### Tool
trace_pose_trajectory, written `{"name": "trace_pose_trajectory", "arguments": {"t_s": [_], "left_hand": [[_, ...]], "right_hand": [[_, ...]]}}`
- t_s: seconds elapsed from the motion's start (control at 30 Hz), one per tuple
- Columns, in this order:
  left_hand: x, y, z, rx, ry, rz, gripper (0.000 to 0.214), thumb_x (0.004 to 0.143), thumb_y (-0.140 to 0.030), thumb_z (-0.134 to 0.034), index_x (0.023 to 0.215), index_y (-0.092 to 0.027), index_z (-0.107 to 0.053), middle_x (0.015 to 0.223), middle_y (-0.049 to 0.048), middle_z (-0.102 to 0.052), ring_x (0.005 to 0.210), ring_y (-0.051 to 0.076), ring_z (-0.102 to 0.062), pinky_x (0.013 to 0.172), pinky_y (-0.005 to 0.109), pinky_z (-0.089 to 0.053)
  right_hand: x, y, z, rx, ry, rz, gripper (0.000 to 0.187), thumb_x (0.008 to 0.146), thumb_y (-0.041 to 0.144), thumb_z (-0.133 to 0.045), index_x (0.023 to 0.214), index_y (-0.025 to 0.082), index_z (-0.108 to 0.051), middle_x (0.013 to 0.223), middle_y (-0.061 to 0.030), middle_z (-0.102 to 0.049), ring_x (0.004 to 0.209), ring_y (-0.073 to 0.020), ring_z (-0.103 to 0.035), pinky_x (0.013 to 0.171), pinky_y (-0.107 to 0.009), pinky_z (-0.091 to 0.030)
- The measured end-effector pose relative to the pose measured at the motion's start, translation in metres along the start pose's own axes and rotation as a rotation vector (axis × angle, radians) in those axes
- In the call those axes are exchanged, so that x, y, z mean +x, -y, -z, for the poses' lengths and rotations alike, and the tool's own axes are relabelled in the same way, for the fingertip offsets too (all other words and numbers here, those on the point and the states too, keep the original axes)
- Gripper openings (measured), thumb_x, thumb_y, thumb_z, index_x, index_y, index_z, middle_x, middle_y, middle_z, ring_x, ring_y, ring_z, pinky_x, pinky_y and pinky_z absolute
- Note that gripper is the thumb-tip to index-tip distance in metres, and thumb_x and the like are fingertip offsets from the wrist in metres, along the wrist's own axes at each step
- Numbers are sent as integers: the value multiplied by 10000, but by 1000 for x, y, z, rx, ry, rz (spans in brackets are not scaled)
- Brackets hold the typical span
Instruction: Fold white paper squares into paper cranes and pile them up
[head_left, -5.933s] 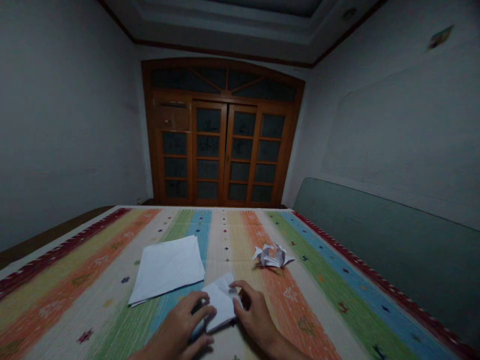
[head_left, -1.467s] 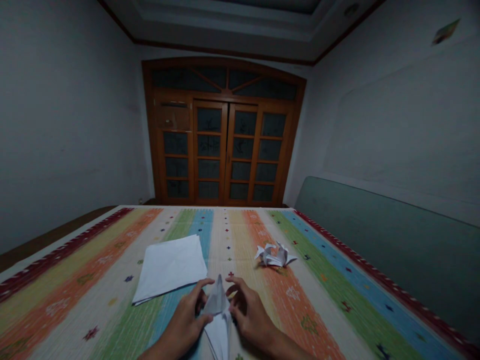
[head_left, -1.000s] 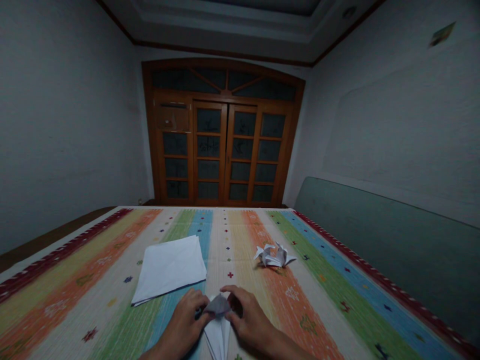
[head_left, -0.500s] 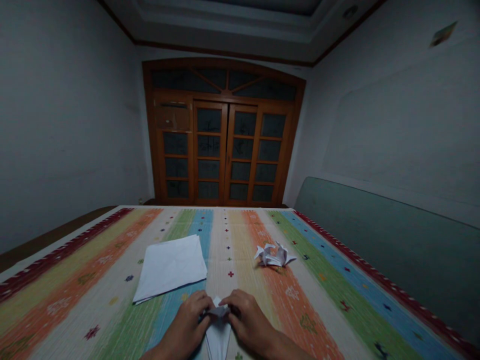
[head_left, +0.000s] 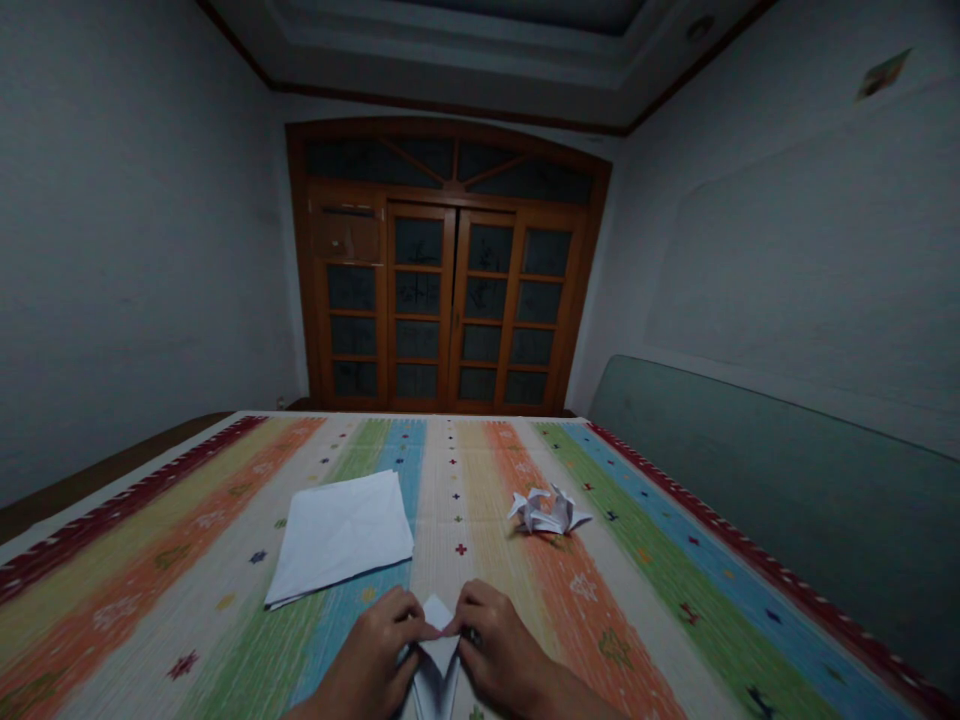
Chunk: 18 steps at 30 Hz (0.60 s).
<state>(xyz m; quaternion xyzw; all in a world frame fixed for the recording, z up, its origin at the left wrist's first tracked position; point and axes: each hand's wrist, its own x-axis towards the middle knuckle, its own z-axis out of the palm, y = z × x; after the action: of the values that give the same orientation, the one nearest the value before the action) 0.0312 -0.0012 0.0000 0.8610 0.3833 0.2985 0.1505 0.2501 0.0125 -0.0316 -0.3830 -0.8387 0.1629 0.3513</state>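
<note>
From where I stand, no lettering or number can be read. Dark marks (head_left: 417, 290) show on the middle panes (head_left: 491, 245) of the door (head_left: 447, 300); whether they are writing or drawing, I can't tell. The brown panel (head_left: 364, 240) at its upper left bears a pale spot (head_left: 335, 243), too small to make out, and the picture (head_left: 883, 75) high on the right wall (head_left: 802, 260) is a blur.

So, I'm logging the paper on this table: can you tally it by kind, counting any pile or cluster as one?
Flat white paper pile: 1
Folded paper held by left hand and right hand: 1
Folded-paper cluster (number of pieces unclear): 1
Total: 3
</note>
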Motion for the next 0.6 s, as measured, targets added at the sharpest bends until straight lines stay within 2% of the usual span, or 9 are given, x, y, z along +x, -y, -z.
{"name": "trace_pose_trajectory", "arguments": {"t_s": [0.17, 0.37, 0.47, 0.6], "left_hand": [[-4, 3, 2, 60, 1, -82, 481, 709, 66, -570, 991, -247, -802, 962, 73, -730, 915, 257, -662, 797, 340, -509], [-6, 12, 17, 4, 15, -258, 431, 812, 19, -562, 1066, -258, -773, 1003, 71, -781, 917, 245, -685, 824, 355, -523], [-7, 16, 25, -16, 32, -318, 402, 859, -16, -563, 1101, -265, -766, 1031, 83, -798, 936, 255, -693, 833, 377, -540], [-10, 19, 33, -17, 73, -296, 347, 881, -89, -641, 1124, -297, -776, 1096, 82, -800, 1027, 282, -686, 909, 421, -556]], "right_hand": [[0, 7, 6, -72, 93, 69, 276, 727, 29, -641, 942, 185, -719, 962, -74, -675, 905, -224, -638, 779, -294, -488], [2, 13, 11, -172, 151, 223, 242, 769, 79, -638, 981, 192, -662, 984, -97, -691, 912, -249, -617, 832, -342, -495], [2, 16, 14, -136, 161, 243, 225, 775, 92, -659, 974, 196, -663, 1001, -96, -708, 920, -250, -624, 855, -347, -497], [-1, 19, 24, -36, 196, 220, 117, 857, 196, -724, 974, 212, -729, 980, -72, -709, 935, -229, -649, 828, -305, -514]]}}
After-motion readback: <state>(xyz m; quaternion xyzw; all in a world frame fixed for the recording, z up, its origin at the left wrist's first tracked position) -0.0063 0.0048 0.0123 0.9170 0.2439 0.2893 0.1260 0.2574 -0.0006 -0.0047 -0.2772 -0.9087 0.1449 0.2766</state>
